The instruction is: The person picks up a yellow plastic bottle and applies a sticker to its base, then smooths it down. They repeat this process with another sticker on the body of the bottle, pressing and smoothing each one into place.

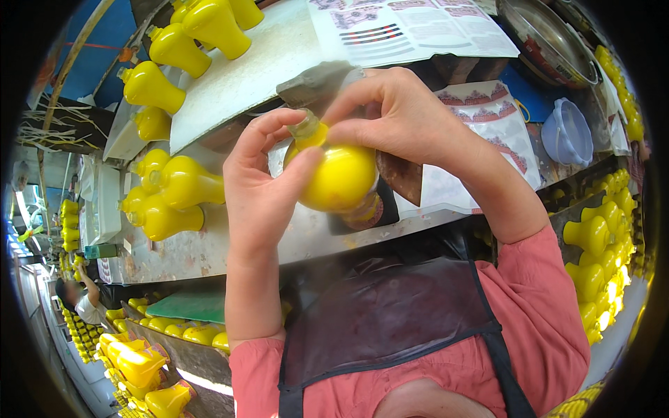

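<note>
We hold a round yellow bottle above the near edge of the bench, both hands closed on it. Our left hand wraps the bulb from the left, thumb pressed on its front; our right hand comes over the top, fingertips pinching at the clear neck. Under the bottle we see a dark slab on the bench and, behind our right hand, a stack of printed labels. To the left, more yellow bottles lie on their sides on the bench, with others further back on a white board. A printed sheet lies at the far side, a metal bowl and a pale blue plastic tub to the right. Rows of yellow bottles fill the crate at our right, well apart from our hands. Another person works far off to the left.
</note>
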